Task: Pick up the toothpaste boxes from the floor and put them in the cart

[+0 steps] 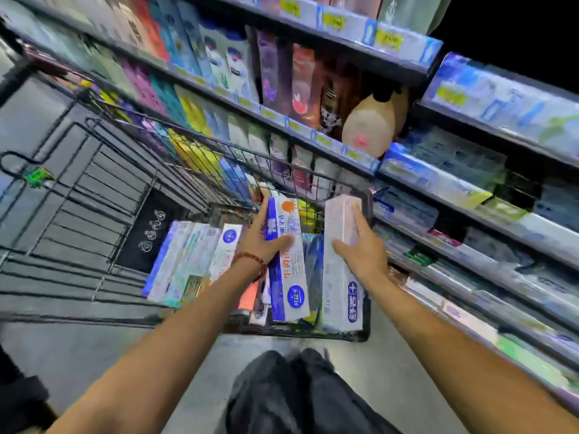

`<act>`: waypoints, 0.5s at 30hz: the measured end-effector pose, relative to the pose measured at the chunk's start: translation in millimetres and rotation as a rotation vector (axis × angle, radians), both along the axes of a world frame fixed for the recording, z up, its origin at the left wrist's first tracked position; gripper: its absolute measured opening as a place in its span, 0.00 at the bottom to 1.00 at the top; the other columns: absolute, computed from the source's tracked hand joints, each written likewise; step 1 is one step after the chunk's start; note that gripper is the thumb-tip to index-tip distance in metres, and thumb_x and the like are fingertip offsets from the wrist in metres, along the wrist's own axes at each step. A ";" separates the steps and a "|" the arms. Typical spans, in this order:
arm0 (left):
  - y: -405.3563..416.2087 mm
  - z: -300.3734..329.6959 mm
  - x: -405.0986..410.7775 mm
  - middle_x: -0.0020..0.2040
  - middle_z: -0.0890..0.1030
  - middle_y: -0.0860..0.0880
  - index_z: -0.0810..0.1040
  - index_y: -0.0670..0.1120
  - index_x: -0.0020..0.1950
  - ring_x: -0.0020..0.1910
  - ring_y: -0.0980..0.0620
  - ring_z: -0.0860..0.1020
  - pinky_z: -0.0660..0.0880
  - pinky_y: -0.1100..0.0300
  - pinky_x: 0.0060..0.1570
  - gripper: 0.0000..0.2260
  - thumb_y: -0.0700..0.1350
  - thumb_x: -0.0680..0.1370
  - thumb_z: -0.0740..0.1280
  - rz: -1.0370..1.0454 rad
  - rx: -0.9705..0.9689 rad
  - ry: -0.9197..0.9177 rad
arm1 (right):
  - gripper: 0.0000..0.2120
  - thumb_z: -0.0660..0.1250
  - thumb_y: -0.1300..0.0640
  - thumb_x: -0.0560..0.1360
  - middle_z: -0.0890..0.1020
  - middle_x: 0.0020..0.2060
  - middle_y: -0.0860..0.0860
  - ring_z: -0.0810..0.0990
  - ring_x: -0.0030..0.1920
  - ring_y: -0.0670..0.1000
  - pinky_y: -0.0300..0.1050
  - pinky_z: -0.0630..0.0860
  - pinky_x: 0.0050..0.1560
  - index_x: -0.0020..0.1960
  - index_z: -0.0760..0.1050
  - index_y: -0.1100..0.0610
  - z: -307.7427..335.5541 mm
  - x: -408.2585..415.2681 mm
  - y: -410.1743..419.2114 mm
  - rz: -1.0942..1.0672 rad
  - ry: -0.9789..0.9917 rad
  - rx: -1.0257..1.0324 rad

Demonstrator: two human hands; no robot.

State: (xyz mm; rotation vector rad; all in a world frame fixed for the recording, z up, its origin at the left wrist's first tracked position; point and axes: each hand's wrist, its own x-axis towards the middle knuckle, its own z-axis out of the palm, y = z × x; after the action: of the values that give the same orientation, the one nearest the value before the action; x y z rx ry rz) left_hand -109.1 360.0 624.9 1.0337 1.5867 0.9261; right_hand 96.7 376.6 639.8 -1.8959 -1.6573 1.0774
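Observation:
A black wire cart [194, 145] stands in front of me with several toothpaste boxes [191, 261] lying in its near end. My left hand [261, 238] grips a blue and white toothpaste box [289, 277] over the cart's near right corner. My right hand [360, 245] grips a pale white toothpaste box [340, 286] just to its right, also over the cart. Both boxes point lengthwise towards me. The floor beside the cart shows no boxes.
Store shelves [344, 151] packed with boxed goods run along the right side, close to the cart. A cream bottle [369, 126] sits on one shelf. My dark trousers [297, 393] are below. Grey floor [37, 117] lies to the left.

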 end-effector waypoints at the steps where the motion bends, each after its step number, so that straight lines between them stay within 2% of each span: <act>1: 2.4 -9.0 0.3 0.63 0.71 0.55 0.54 0.47 0.77 0.49 0.66 0.77 0.74 0.72 0.51 0.42 0.33 0.70 0.73 -0.012 -0.045 0.006 | 0.39 0.69 0.53 0.74 0.77 0.63 0.57 0.77 0.56 0.59 0.46 0.72 0.45 0.77 0.49 0.44 -9.6 -2.9 1.5 0.003 -0.018 -0.028; 3: 6.4 -30.3 -0.5 0.62 0.72 0.56 0.54 0.50 0.77 0.52 0.60 0.76 0.74 0.71 0.51 0.40 0.34 0.71 0.72 -0.038 -0.125 0.032 | 0.40 0.68 0.52 0.75 0.79 0.58 0.58 0.79 0.53 0.60 0.50 0.75 0.47 0.77 0.47 0.45 -27.7 -9.3 3.5 0.013 -0.073 -0.067; 5: 10.9 -49.4 -0.6 0.63 0.74 0.53 0.53 0.54 0.76 0.56 0.52 0.77 0.74 0.59 0.58 0.42 0.35 0.70 0.73 -0.109 -0.176 0.033 | 0.41 0.68 0.53 0.75 0.79 0.52 0.59 0.79 0.50 0.60 0.51 0.76 0.46 0.77 0.45 0.45 -47.6 -15.1 2.9 0.009 -0.086 -0.097; 7: 14.2 -69.8 0.2 0.63 0.74 0.52 0.51 0.55 0.75 0.57 0.50 0.76 0.72 0.56 0.59 0.43 0.36 0.70 0.73 -0.176 -0.240 0.064 | 0.41 0.68 0.53 0.74 0.80 0.52 0.60 0.80 0.50 0.60 0.52 0.77 0.49 0.77 0.45 0.45 -66.9 -21.7 2.2 -0.009 -0.088 -0.153; 9: 15.0 -87.4 1.9 0.61 0.76 0.51 0.49 0.60 0.73 0.55 0.50 0.77 0.74 0.53 0.58 0.43 0.38 0.70 0.73 -0.223 -0.303 0.081 | 0.41 0.67 0.52 0.75 0.80 0.53 0.61 0.80 0.47 0.60 0.51 0.78 0.45 0.77 0.43 0.46 -84.1 -27.6 2.4 0.001 -0.182 -0.215; 12: 18.6 -110.9 0.8 0.60 0.78 0.50 0.49 0.63 0.72 0.56 0.50 0.78 0.74 0.50 0.61 0.42 0.44 0.67 0.72 -0.289 -0.373 0.112 | 0.40 0.64 0.51 0.77 0.79 0.50 0.59 0.79 0.45 0.59 0.46 0.72 0.38 0.78 0.40 0.49 -101.7 -32.2 5.0 0.014 -0.296 -0.276; 15: 27.6 -117.3 4.6 0.65 0.75 0.47 0.49 0.58 0.76 0.61 0.46 0.76 0.73 0.53 0.61 0.43 0.42 0.71 0.73 -0.373 -0.414 0.194 | 0.40 0.64 0.53 0.77 0.79 0.44 0.59 0.75 0.39 0.56 0.42 0.65 0.36 0.78 0.40 0.51 -109.8 -29.8 4.7 0.002 -0.299 -0.285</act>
State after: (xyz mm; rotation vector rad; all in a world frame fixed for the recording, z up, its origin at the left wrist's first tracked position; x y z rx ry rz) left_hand -104.5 387.6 507.5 1.0898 1.5812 0.2355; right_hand 67.0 381.3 529.9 -2.3351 -1.7341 1.1247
